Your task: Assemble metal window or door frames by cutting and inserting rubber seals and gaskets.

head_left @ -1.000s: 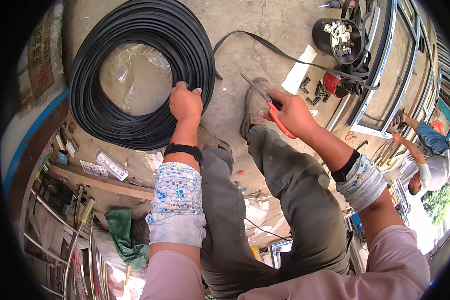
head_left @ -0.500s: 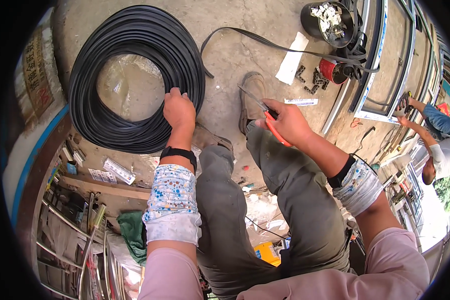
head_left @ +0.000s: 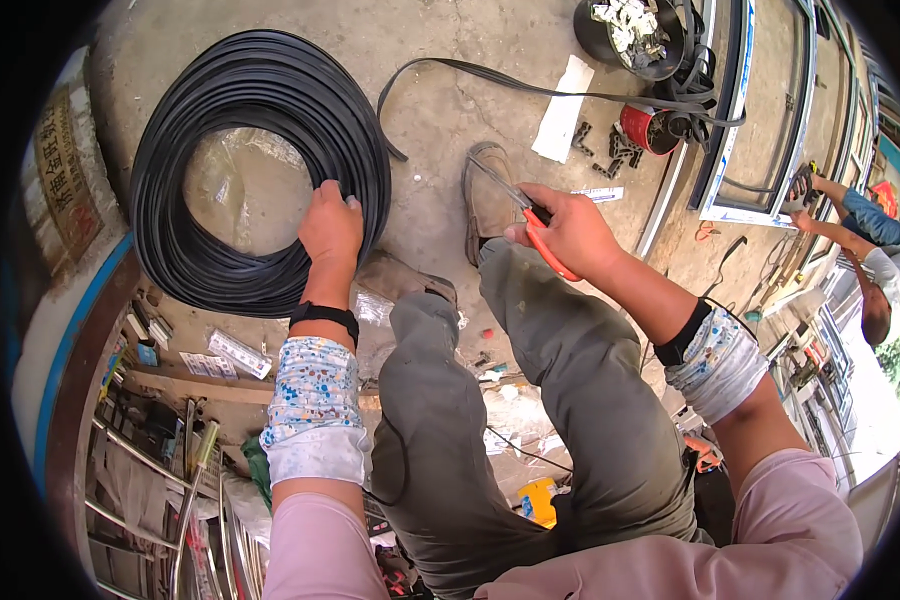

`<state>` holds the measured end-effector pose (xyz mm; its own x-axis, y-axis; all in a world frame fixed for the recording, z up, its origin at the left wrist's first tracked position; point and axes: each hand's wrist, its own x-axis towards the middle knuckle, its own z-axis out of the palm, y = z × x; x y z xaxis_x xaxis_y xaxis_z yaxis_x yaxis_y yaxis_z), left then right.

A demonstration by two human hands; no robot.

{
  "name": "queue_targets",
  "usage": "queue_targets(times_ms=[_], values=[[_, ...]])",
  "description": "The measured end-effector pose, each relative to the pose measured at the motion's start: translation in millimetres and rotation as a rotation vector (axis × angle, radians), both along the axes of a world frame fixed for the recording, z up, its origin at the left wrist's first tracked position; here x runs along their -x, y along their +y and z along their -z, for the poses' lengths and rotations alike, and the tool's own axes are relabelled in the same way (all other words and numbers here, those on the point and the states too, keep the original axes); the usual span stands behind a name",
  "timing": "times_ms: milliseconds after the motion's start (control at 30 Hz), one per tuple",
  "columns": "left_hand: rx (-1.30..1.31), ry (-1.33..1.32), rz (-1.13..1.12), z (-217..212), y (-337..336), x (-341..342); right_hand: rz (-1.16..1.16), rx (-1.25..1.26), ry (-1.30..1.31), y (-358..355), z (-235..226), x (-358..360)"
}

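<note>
A large coil of flat black rubber strip (head_left: 160, 200) lies on the floor at the left. My left hand (head_left: 332, 232) is at its right inner side, fingers closed on the strip's turns; the fingertips are partly hidden. In my right hand (head_left: 568, 232), above my right knee, is a pair of scissors (head_left: 553, 256) with orange-red handles. Their narrow metal blades point up and left, over my right shoe (head_left: 490, 195). A loose strip (head_left: 490, 75) runs from beside the coil to the far right, its cut end lying near the coil's right edge.
A black bucket of pale metal pieces (head_left: 635, 35) and a red tin (head_left: 648, 130) stand at the far right. Small black parts (head_left: 610, 155) lie beside a white paper strip (head_left: 562, 110). Metal frames (head_left: 740, 110) lie farther right, where another person (head_left: 885, 260) works. Metal tubing (head_left: 140, 460) is at the lower left.
The view has shifted slightly, so most things appear a little to the left. My left hand stays at the coil's inner side, and my right hand still holds the scissors.
</note>
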<state>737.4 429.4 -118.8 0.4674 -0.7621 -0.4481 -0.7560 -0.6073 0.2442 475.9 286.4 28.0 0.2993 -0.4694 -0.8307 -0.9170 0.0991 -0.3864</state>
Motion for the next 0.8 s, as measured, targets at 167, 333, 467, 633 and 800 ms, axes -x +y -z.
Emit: queue_targets(times_ms=[167,333,467,633,800], values=[[-0.098,0.048,-0.130,9,6,12,0.017,0.046,0.007,6,5,7],[-0.223,0.211,-0.257,6,-7,-11,0.065,0.012,-0.005,18,5,12],[-0.305,0.164,-0.122,-23,-22,-29,0.080,-0.035,0.012,17,-7,9],[-0.231,0.122,-0.219,-49,12,-41,0.125,-0.080,0.028,7,-38,4],[-0.251,0.219,-0.135,-34,27,-41,0.157,-0.069,0.004,0,-45,-2]])
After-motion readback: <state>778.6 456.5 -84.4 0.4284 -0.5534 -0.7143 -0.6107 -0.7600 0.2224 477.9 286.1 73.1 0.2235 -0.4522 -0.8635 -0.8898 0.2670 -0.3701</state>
